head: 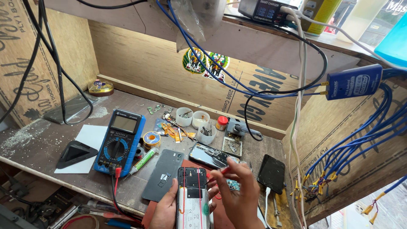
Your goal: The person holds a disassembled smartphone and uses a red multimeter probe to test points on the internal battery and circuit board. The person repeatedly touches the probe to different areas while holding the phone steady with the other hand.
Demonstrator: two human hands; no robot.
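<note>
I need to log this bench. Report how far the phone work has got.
Done: the opened phone has its back off, and a dark grey back cover lies beside it. In hand: the left hand steadies it while the right hand holds a red-tipped tool at its top. Left: the phone is unclosed.

Opened phone (193, 199), back off, battery exposed, lying face-down, red-tipped tool (223, 171)

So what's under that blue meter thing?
Under the blue multimeter sits the brown wooden workbench; beside it, a white paper sheet. Anything directly beneath the meter is hidden.
</note>
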